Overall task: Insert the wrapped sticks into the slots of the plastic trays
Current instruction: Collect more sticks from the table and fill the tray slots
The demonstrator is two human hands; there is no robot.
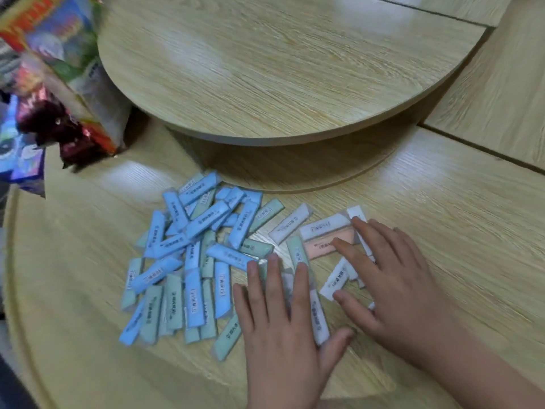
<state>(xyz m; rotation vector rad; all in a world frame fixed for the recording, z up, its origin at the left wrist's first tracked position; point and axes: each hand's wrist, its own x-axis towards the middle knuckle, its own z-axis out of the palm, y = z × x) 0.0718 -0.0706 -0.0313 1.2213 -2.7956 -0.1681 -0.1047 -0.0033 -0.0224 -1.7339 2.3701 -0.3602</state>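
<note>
The table (442,202) is of light wood with a clear grain, and lamp light makes soft bright spots on it. In the upper middle of the frame a round raised board (280,69) of the same wood stands on it and throws a dark shadow below its rim. At the right a dark seam (483,149) runs across the table top. In the upper left stand some colourful shiny packages (59,84), blurred, close beside the round board.

The bare wood is widest at the right and along the lower edge. The curved table edge passes down the left side of the frame.

The wrapped sticks (194,255), blue and green, lie in a loose pile at the lower centre, crossing one over another, just below the round board. To the right of the pile lie some white sticks (290,224) and a pink stick (324,246).

The left hand (283,329) lies flat on the right border of the pile, fingers straight and pointing up the frame, thumb out to the right. The right hand (392,276) is just beside it, fingers spread, the tips resting on the pink and white sticks. Neither hand grips anything.
</note>
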